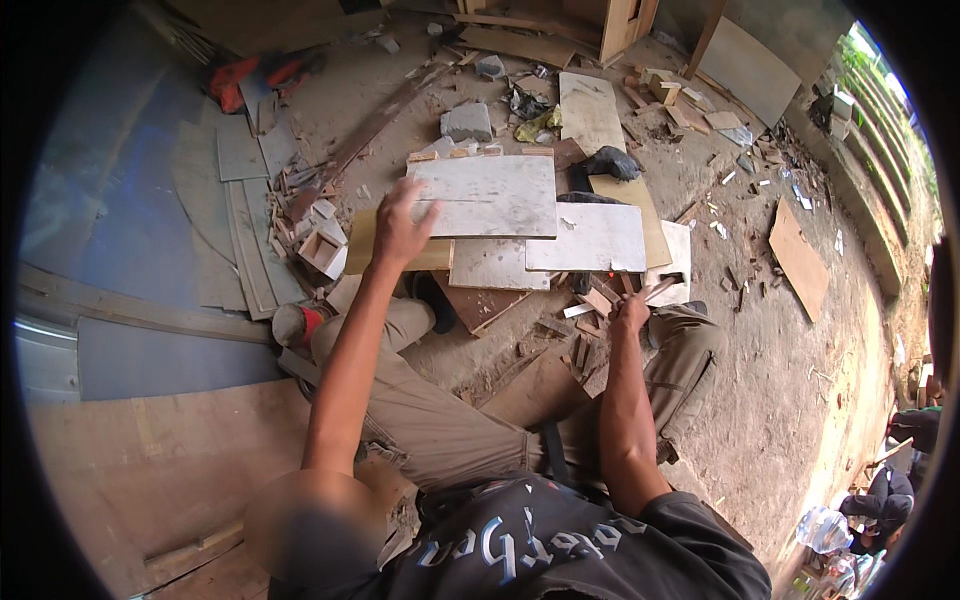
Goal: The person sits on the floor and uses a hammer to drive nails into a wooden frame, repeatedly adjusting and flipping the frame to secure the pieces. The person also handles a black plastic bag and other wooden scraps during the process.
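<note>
A white, scuffed rectangular board (490, 195) lies on top of other boards in front of my crossed legs. My left hand (403, 222) is at its left edge, fingers and thumb spread apart against the surface. Partly under it are a smaller white board (590, 238) and another worn white panel (488, 265). Beyond my right knee's inner side, my right hand (630, 310) is closed among thin wood offcuts (598, 303). A narrow brown strip (659, 289) shows beside its fingers; what it grips is too small to tell.
Wood scraps and a concrete block (466, 122) lie on the dirt floor ahead. A small open wooden box (323, 252) stands at the left. A brown panel (798, 260) lies at the right. Several leaning sheets line the left side. People's dark clothing (885, 500) shows at the lower right.
</note>
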The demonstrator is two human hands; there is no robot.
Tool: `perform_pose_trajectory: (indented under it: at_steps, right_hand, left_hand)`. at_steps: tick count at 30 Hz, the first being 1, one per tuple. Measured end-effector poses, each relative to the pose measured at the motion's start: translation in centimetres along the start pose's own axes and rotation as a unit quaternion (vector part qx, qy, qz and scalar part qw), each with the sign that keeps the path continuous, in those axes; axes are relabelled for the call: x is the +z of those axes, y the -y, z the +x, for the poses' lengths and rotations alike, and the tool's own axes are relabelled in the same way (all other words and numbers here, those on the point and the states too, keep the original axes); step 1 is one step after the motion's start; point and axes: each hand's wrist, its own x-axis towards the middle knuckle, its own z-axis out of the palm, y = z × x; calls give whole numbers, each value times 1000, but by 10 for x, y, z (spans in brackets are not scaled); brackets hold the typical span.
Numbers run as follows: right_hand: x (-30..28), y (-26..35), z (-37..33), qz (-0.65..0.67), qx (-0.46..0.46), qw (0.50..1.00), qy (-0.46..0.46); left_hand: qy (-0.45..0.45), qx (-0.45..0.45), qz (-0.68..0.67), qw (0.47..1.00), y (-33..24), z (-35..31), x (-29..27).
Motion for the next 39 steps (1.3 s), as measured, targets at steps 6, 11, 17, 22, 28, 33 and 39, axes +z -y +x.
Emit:
perform_pose_trajectory:
  at_steps: [6,11,17,22,28,33,39]
  right_hand:
    - [47,98,-119,-101,-193,971,99]
    - [119,85,-146,-36,-255,931,260]
    - [162,82,-181,-278,-280,871,294]
    - [172,90,-178,-284,-262,864,323]
    - [170,88,-152,-278,-267,852,355]
    - [159,94,-159,-273,-214,860,374]
    - [158,100,-176,-324,-173,867,336]
  left_hand:
    - [7,-566,-418,711,21,-4,12]
    - [-26,-471,-371,800,47,-14,31]
    - [-68,-536,-449,712,15,-17,21]
    - [-82,-552,-489,670,15,-25,15]
    - [-38,-497,-598,628,22,-38,15]
    - [-132,-481,-512,700,62,-65,17]
    - [-355,-650,-131,659,114,-142,28]
